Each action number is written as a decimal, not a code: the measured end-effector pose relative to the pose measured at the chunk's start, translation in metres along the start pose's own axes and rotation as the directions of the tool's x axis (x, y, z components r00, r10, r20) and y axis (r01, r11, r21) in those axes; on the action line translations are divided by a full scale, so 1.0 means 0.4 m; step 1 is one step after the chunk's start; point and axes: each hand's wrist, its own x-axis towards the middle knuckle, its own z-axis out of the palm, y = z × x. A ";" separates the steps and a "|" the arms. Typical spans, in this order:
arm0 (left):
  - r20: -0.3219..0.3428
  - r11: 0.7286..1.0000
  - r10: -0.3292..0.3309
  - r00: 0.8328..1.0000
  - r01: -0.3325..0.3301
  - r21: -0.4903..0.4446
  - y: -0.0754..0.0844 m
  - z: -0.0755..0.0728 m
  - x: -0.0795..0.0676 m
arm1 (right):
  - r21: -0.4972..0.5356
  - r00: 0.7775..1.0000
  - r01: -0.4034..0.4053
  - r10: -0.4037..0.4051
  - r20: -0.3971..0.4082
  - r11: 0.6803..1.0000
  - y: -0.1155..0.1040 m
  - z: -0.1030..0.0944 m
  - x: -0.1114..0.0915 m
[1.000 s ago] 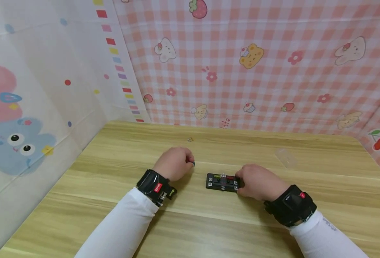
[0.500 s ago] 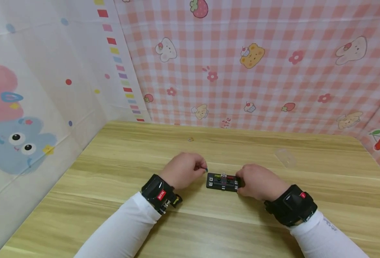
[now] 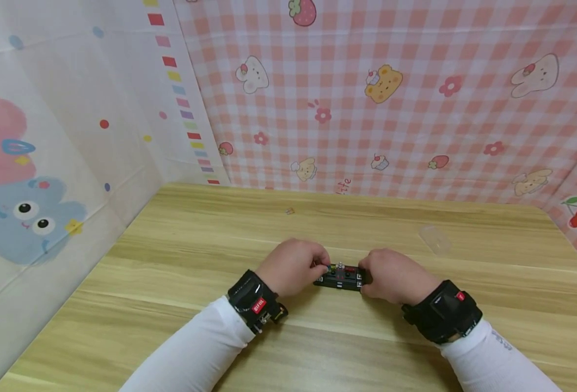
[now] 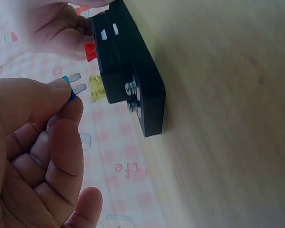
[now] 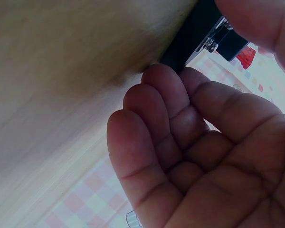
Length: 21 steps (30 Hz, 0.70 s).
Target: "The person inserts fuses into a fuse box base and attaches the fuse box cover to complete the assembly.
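We have the blue fuse [image 4: 70, 89] pinched between the thumb and finger of our left hand [image 3: 293, 265], its two metal prongs bare and aimed at the top of the black fuse box [image 3: 349, 285]. In the left wrist view a gap shows between the prong tips and the box, and the yellow fuse [image 4: 97, 88] appears just past the tips. We cannot tell exactly which slot they line up with.

Seen from the head, the box lies flat on the counter [image 3: 318, 348], its long axis running from left to right between our hands. Our left hand is over its left end, the nearer hand to the yellow fuse; our right hand [image 3: 393, 275] grips the right end, closer to the red fuse [image 3: 350, 269].

We judge that the coming move turns on this: the fuse is above the box, so the way from prongs to box is a short one downward, with the prongs needing to match the slot's direction. The grip at the far end should help keep the box from sliding or tipping under a push.
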 end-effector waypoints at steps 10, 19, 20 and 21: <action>0.003 0.999 0.029 1.000 -0.029 0.036 0.008 0.016 0.006 | 0.002 1.000 0.009 -0.009 -0.009 1.000 0.000 0.000 -0.001; 0.006 0.998 0.041 0.999 -0.042 0.053 0.010 0.023 0.008 | 0.006 1.000 0.001 -0.001 -0.006 1.000 0.002 0.002 0.000; 0.010 0.998 0.038 0.999 -0.039 0.053 0.010 0.023 0.008 | 0.006 1.000 0.003 -0.003 -0.007 1.000 0.003 0.002 0.000; 0.015 0.998 0.035 0.999 -0.035 0.054 0.010 0.024 0.008 | 0.006 1.000 0.004 -0.004 -0.008 1.000 0.003 0.002 0.000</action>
